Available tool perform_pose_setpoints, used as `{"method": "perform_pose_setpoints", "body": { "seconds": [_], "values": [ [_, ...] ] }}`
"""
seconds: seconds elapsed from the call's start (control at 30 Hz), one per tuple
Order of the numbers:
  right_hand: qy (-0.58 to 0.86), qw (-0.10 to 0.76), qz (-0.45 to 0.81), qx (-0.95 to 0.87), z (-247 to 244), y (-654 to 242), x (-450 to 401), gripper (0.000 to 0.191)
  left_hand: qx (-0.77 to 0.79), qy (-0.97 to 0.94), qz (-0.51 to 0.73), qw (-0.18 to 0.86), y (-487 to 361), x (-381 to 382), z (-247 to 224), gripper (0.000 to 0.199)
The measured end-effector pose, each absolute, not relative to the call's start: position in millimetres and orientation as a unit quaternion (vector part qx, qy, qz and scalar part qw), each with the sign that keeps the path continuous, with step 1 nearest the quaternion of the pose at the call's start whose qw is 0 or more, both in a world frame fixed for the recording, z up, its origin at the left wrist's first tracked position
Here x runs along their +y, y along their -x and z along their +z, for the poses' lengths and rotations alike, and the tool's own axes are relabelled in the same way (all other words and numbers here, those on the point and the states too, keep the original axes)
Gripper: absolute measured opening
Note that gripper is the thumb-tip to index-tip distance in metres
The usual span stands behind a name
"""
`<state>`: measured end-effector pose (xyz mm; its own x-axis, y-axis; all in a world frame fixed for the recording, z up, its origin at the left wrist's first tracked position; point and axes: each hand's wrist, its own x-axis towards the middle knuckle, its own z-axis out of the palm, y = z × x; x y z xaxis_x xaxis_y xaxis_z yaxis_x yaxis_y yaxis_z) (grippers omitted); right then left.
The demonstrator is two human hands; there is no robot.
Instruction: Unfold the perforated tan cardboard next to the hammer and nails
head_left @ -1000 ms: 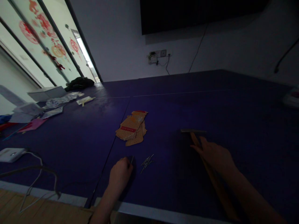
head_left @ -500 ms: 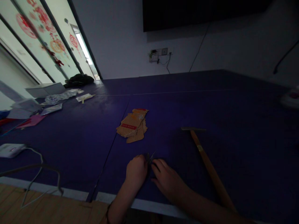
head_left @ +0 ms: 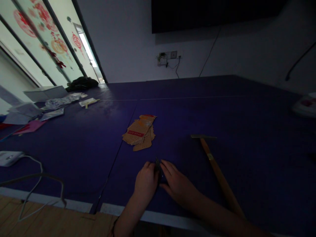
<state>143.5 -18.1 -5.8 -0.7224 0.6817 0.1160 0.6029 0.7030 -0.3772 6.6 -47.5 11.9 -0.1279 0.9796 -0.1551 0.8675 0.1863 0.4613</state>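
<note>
A small bundle of thin metal nails (head_left: pixel 158 162) points up and away between my two hands, close to the table's front edge. My left hand (head_left: pixel 146 181) is closed around the lower part of the bundle, and its fingertips are partly hidden. From the right, the fingertips of my right hand (head_left: pixel 176 181) lie against the nails. Those fingers are stretched out, with the thumb apart below them. A hammer (head_left: pixel 218 172) with a wooden handle lies on the table right of my hands, its narrow head (head_left: pixel 203 136) pointing away, its handle end behind my right forearm.
Torn brown cardboard pieces (head_left: pixel 139 132) lie on the dark blue table (head_left: pixel 177 125) beyond my hands. To the left are a white device (head_left: pixel 11 158) with a cable, papers (head_left: pixel 22 113) and a pink sheet (head_left: pixel 32 127). A seam runs through the tabletop.
The nails, spread apart at their tips before, now stand close together in a tighter bundle. My right fingertips have moved slightly forward along them. The hammer and cardboard stay in place.
</note>
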Motion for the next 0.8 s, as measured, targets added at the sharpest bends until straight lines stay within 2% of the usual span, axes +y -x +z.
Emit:
{"method": "perform_pose_setpoints", "body": {
  "seconds": [0.1, 0.23, 0.33, 0.53, 0.67, 0.8],
  "values": [
    [0.333, 0.101, 0.170, -0.922, -13, -142, -24, 0.061, 0.708, -0.645, 0.177, 0.227, -7, -49, 6, 0.028],
    [0.339, 0.076, 0.171, -0.922, -14, -142, -30, 0.066, 0.672, -0.674, 0.179, 0.249, -3, -51, 6, 0.030],
    [0.329, 0.076, 0.170, -0.926, -5, -150, -22, 0.068, 0.663, -0.696, 0.175, 0.215, 19, -43, 11, 0.030],
    [0.365, 0.185, 0.121, -0.904, 15, -181, 45, 0.053, 0.679, -0.710, 0.185, -0.004, 92, 7, 21, 0.045],
    [0.444, 0.219, 0.114, -0.861, 7, -194, 91, 0.045, 0.650, -0.749, 0.119, -0.033, 101, 36, 10, 0.064],
    [0.488, 0.216, 0.111, -0.838, -6, -203, 102, 0.041, 0.632, -0.770, 0.089, -0.008, 91, 49, -5, 0.063]
  ]
}}
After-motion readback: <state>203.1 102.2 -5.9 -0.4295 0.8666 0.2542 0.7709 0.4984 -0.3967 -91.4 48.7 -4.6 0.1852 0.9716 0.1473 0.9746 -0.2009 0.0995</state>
